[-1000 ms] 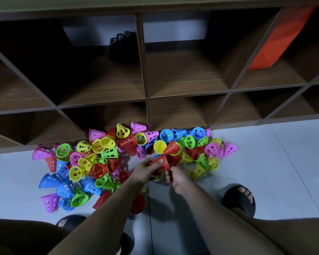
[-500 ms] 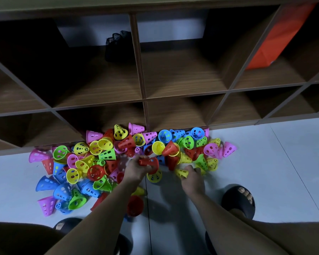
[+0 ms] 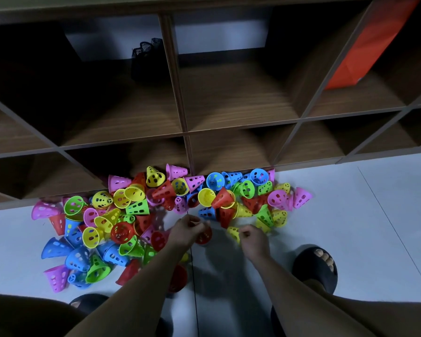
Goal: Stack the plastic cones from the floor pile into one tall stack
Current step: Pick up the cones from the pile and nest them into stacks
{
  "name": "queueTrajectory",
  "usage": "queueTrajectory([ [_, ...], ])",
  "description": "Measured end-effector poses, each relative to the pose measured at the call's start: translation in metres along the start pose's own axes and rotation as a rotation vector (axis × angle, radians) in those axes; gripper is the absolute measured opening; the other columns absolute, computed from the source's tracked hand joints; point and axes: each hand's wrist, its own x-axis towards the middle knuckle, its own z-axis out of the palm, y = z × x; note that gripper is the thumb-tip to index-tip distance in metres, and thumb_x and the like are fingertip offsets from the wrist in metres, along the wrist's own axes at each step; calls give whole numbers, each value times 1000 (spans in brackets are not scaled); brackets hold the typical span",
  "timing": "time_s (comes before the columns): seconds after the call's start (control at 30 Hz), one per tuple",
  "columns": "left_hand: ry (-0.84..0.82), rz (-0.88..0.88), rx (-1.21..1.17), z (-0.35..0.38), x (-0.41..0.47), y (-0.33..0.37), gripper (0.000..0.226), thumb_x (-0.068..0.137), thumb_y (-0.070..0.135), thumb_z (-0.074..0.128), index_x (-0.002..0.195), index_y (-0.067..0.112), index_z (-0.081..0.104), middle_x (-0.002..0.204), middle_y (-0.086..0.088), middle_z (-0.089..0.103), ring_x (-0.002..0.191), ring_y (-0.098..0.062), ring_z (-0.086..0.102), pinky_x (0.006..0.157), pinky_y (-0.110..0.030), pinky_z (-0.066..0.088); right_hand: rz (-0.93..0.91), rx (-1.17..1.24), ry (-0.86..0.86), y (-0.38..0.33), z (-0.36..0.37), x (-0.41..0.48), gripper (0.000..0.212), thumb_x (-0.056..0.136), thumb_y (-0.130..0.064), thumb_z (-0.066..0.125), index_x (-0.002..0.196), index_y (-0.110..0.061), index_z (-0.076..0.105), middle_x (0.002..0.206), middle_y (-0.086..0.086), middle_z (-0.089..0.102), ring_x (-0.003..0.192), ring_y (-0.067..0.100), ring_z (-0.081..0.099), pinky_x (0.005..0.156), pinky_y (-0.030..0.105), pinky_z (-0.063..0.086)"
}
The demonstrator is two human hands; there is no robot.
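A person crouches over a pile of brightly coloured perforated plastic cones (image 3: 141, 215) scattered on a pale tiled floor (image 3: 350, 215), against the foot of a dark wooden cubby shelf (image 3: 185, 132). The pile holds pink, yellow, green, blue and red cones lying on their sides and at angles, none of them standing in a tall stack.

The left hand (image 3: 184, 231) holds a red perforated plastic cone (image 3: 204, 237) at the near edge of the pile, its fingers (image 3: 192, 221) curled round the cone. Just beside it, the right hand (image 3: 254, 243) meets a yellow perforated plastic cone (image 3: 233, 231). Its fingers (image 3: 244, 235) are curled against the cone's edge, but blur hides whether they actually pinch it.

A black slipper (image 3: 311, 271) with bare toes showing stands on the floor to the right of the arms. An orange paper bag (image 3: 357, 52) leans in an upper right compartment of the shelf, and a black mesh pouch (image 3: 146, 59) sits in an upper compartment left of the central divider.
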Motion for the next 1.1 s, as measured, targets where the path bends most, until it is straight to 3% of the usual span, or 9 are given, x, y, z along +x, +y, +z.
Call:
queueTrajectory([
  [0.1,27,-26,-14,1,11,4,33,97,47,71,116,20,70,112,-2,74,105,-20,69,82,-33,59,19,186,-17,-10,-2,0,9,93,-18,72,88,-24,77,86,-3,77,85,22,72,69,30,54],
  [0.23,56,-5,140,-2,34,4,33,96,46,67,121,24,70,111,-1,74,100,-20,70,81,-34,58,177,679,-140,-34,-8,-8,7,96,-8,71,101,-12,70,78,8,74,65,17,66,53,28,48],
  [0.37,38,-58,106,0,52,4,27,94,40,71,120,30,68,106,1,74,95,-20,71,76,-31,57,222,815,-271,-50,-3,-15,18,96,-11,71,113,-17,68,94,13,77,78,21,68,65,35,51],
  [0.57,-44,-216,-180,5,94,-36,31,85,27,77,115,22,69,112,-22,74,100,-39,72,94,-54,60,144,681,-403,-59,14,-28,16,100,-15,67,115,-21,66,103,7,77,79,15,70,65,30,50],
  [0.67,-83,-273,-292,2,93,-32,50,81,26,79,127,13,64,108,-26,72,92,-35,70,84,-47,56,109,541,-395,-55,21,-25,16,101,-15,65,114,-26,64,107,0,75,83,16,71,64,27,50],
  [0.8,-123,-251,-257,-2,82,-11,11,100,15,65,108,22,64,91,-15,62,80,-25,60,69,-37,49,93,420,-351,-49,28,-17,17,101,-6,60,112,-19,65,106,3,73,81,16,70,64,26,50],
  [0.93,-168,-183,-176,2,89,-7,24,104,7,54,118,23,66,81,-11,57,62,-18,50,56,-29,37,53,295,-348,-41,24,-7,15,100,-8,57,104,-18,67,94,4,72,77,15,69,66,34,57],
  [1.03,-175,-159,-123,5,95,-4,34,101,0,56,125,23,62,95,-11,66,69,-20,58,59,-29,46,-36,95,-152,-28,14,4,14,96,-15,62,94,-28,67,91,-6,71,81,15,69,73,41,61],
  [1.1,-201,-151,-81,9,100,-4,38,96,0,61,125,24,67,104,-11,73,82,-23,66,69,-33,55,-61,-14,48,-19,1,7,19,90,-14,64,101,-29,68,110,-4,67,90,22,67,73,40,58],
])
